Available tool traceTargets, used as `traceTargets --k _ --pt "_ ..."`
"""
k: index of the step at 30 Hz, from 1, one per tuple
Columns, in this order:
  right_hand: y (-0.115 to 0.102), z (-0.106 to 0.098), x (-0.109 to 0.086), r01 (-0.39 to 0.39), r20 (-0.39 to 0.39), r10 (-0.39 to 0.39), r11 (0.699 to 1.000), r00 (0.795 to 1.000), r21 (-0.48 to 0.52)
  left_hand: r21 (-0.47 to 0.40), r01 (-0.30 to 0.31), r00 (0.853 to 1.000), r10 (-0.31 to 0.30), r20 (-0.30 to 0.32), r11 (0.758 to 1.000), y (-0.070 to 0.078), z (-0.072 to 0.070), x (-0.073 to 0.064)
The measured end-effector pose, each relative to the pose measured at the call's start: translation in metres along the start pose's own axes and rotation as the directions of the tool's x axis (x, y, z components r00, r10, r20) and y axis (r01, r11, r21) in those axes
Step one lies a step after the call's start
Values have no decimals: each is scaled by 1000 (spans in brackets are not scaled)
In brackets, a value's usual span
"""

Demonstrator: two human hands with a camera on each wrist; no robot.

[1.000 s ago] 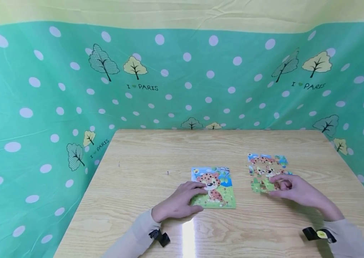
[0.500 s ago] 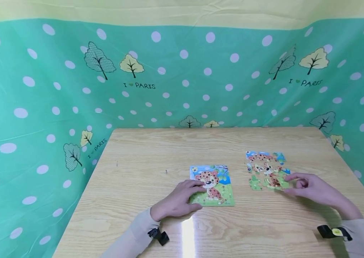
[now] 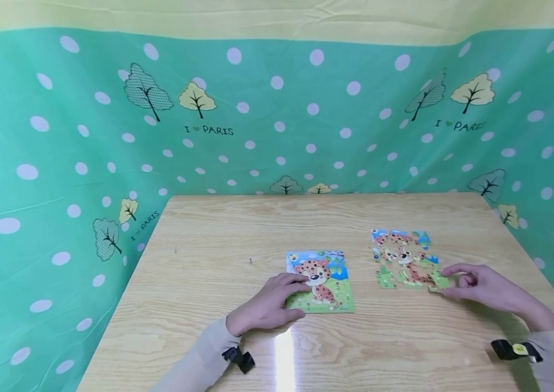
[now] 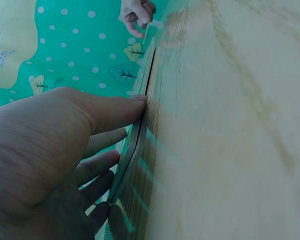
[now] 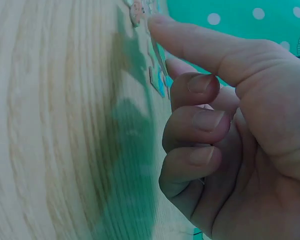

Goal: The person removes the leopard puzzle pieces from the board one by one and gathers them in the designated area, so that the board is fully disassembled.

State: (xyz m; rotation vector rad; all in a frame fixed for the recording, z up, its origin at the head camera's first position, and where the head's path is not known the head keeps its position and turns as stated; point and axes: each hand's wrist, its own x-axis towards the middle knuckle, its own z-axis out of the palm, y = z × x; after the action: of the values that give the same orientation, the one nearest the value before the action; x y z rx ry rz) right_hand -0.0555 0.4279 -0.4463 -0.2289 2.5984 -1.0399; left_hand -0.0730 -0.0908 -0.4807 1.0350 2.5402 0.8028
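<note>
My left hand [image 3: 269, 302] rests on a square puzzle board [image 3: 328, 296] printed with a spotted leopard cub. Its fingers lie over the board's left part, and the thumb [image 4: 117, 110] touches the near edge. To the right lie loosely joined jigsaw pieces [image 3: 396, 256] with the same cub, gaps showing between some of them. At their lower right corner my right hand [image 3: 482, 286] pinches a green jigsaw piece [image 3: 439, 280] between thumb and index finger. The other fingers [image 5: 190, 167] of that hand are curled in.
Both hands are over a light wooden table [image 3: 208, 228]. A tiny dark speck [image 3: 250, 261] lies left of the board. Green dotted cloth [image 3: 257, 125] hangs behind the table and along its sides. A black strap [image 3: 517, 350] circles the right wrist.
My right hand has moved right with the green jigsaw piece, from the bottom middle of the pieces to their lower right corner. The left hand stays on the board. The head view shifts slightly.
</note>
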Motion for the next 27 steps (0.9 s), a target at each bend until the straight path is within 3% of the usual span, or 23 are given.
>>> traceTargets --k 19,27 --pt "0 5 2 -45 -69 44 999 997 -13 -6 -1 1000 1 1 1000 1 0 2" --pt "-15 6 7 -22 -86 22 1000 996 -4 -6 4 1000 -4 7 1000 -1 0 2"
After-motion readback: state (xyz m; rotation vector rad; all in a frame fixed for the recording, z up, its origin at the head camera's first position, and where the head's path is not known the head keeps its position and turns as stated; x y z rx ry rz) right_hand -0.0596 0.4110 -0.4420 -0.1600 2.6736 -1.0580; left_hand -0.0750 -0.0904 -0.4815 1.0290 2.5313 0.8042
